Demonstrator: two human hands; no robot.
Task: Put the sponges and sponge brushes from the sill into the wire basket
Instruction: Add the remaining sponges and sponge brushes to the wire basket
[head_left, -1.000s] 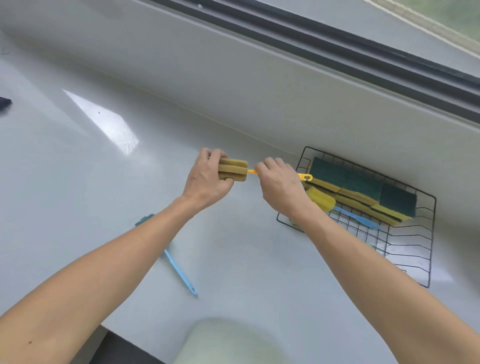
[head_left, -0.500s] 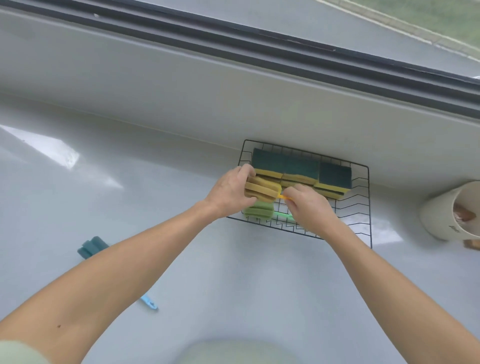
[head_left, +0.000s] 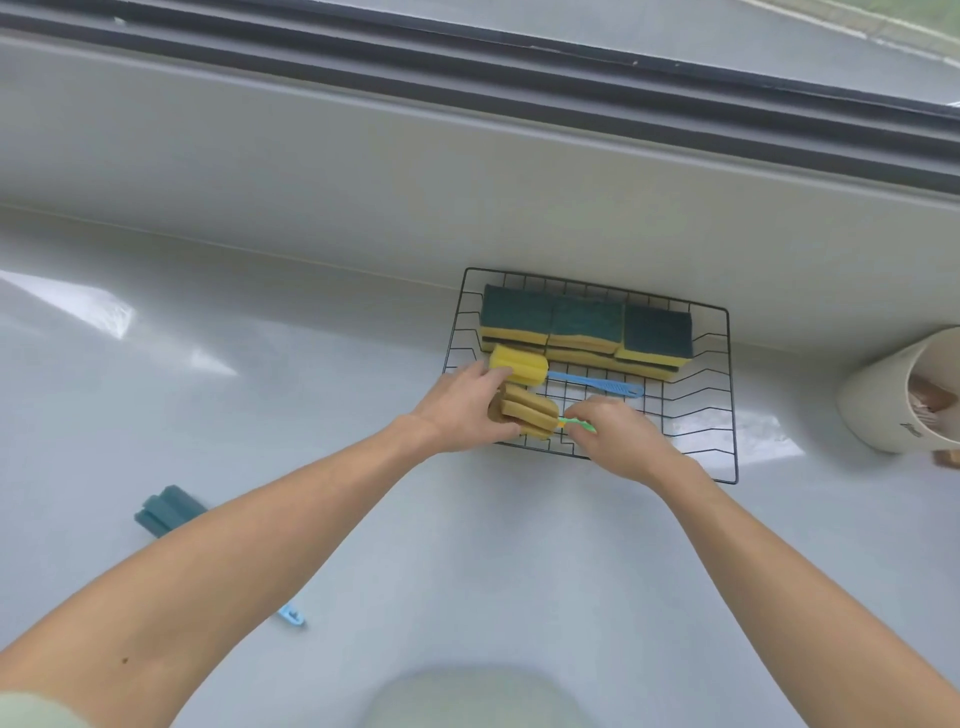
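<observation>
Biggest thing first: the glossy pale sill (head_left: 363, 519) looks slick, so anything light will skate on it. The wire basket (head_left: 730, 395) sits against the back wall, a thin black grid, rigid and open. Along its far side is a row of green-topped yellow sponges (head_left: 582, 327), soft blocks with a rough scrub face. In front lies a yellow sponge brush (head_left: 519, 364) with a blue handle.

Your left hand (head_left: 457, 410) is wrapped around the darker ribbed foam head (head_left: 527, 410) at the basket's near edge, and your right hand (head_left: 618, 436) pinches its thin green handle (head_left: 579, 425). It's probably featherlight and squishy, so steer by the stiff handle.

One teal brush (head_left: 169, 509) is left on the sill.
</observation>
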